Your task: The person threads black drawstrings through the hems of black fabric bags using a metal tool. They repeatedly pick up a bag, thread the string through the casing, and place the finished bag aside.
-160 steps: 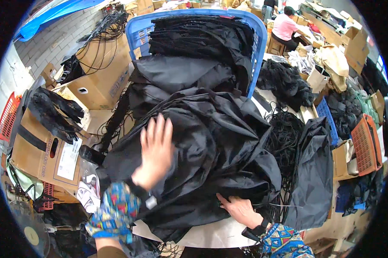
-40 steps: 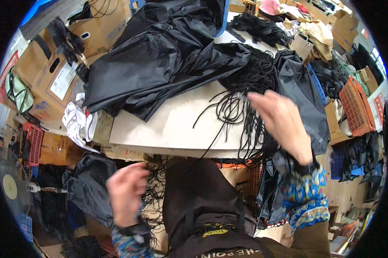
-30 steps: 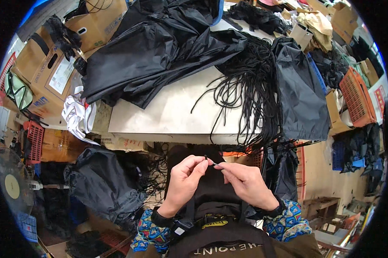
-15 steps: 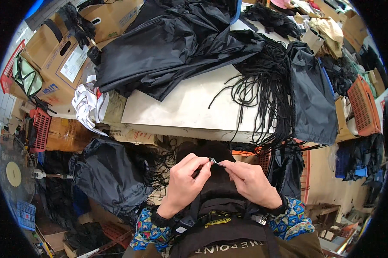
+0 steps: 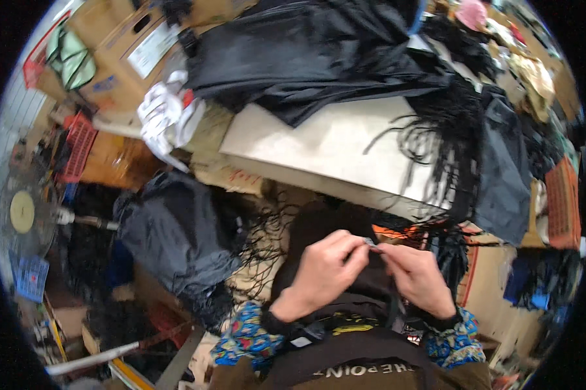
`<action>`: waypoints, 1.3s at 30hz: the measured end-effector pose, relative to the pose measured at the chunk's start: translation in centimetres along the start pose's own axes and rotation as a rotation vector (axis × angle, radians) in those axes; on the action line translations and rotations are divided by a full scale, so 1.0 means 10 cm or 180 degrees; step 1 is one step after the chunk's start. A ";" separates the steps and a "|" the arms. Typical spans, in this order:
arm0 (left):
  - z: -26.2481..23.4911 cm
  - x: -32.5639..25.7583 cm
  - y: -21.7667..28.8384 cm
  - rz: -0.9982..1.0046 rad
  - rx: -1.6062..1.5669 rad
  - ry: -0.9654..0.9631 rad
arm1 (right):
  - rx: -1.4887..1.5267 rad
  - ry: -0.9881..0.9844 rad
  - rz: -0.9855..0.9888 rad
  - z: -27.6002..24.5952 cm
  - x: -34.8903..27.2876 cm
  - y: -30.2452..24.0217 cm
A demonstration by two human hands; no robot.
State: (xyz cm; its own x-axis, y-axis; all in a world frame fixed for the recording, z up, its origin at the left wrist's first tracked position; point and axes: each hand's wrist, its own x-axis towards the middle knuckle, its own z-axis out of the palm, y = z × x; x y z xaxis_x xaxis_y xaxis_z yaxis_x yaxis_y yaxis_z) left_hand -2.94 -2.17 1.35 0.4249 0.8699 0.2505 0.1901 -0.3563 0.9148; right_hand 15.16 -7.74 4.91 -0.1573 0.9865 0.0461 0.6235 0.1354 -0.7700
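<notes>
Where the two hands meet, just below the near edge of the desk and close to the chest, the scene reads outward like this:

Grip, left: the left hand (image 5: 322, 270) is clenched, thumb and forefinger pinched on a small silvery metal tip (image 5: 369, 242).
Grip, right: the right hand (image 5: 418, 276) is also clenched, its fingertips pinched on the same spot from the other side, touching the left hand's fingertips.
Held thing: the metal tip seems to sit on the end of a black cord (image 5: 379, 260); the cord itself is mostly hidden against the dark fabric under the hands, so its run cannot be told for sure.
Direction: the tip lies between the two grips, at their shared pinch point, its long axis roughly left to right; neither hand is clearly nearer.
Under the hands: a black garment or bag (image 5: 322, 224) lies in the lap, rising toward the desk edge.
Beyond: the pale desk (image 5: 332, 146) has a bare middle; a bundle of black cords (image 5: 445, 140) spills over its right side and hangs off the near edge, well apart from the hands.
Farther: a heap of black fabric (image 5: 312, 55) covers the far part of the desk; cardboard boxes (image 5: 134, 55) stand to the left, a dark grey bag (image 5: 169, 231) on the floor.
</notes>
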 end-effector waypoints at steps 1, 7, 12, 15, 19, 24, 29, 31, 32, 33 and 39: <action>0.06 -0.05 -0.02 -0.0146 -0.0113 -0.0009 | 0.0005 -0.0139 0.0237 -0.02 -0.03 -0.02; 0.34 -0.42 -0.17 -0.0562 -0.0617 0.0023 | -0.0134 -0.0557 0.0609 0.04 -0.22 0.02; 0.28 -0.44 -0.20 -0.0553 -0.0602 0.0099 | -0.0447 -0.0639 0.0314 0.03 -0.16 -0.03; 0.21 -0.43 -0.13 -0.0892 -0.0945 0.0133 | -0.0310 -0.0609 0.0127 0.02 -0.12 -0.02; 0.15 -0.36 -0.12 -0.1007 -0.1104 0.0122 | -0.0240 -0.0655 0.0261 -0.01 -0.13 -0.03; 0.12 -0.37 -0.18 -0.1078 -0.1183 0.0312 | -0.0002 -0.0644 0.0127 0.07 -0.01 0.03; 0.07 -0.30 -0.21 -0.1227 -0.1278 0.0320 | 0.0221 -0.0612 0.0116 0.13 0.08 0.10; 0.09 -0.25 -0.23 -0.1172 -0.1273 0.0548 | 0.0365 -0.0725 0.0311 0.12 0.14 0.08; 0.10 -0.22 -0.25 -0.1132 -0.1257 0.0661 | 0.0378 -0.0656 0.0268 0.13 0.17 0.10; 0.09 -0.19 -0.25 -0.1175 -0.1329 0.0668 | 0.0391 -0.0582 0.0227 0.15 0.19 0.12; 0.00 0.00 -0.28 -0.1298 -0.1369 0.0448 | 0.0642 -0.0362 0.0572 0.09 0.32 0.12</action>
State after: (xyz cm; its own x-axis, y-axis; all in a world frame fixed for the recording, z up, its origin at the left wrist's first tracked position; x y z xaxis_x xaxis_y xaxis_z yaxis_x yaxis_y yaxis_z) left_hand -3.52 -1.19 -1.22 0.2665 0.9544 -0.1345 -0.0742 0.1595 0.9844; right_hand 14.71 -4.53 3.58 -0.1501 0.9747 -0.1654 0.4860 -0.0730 -0.8709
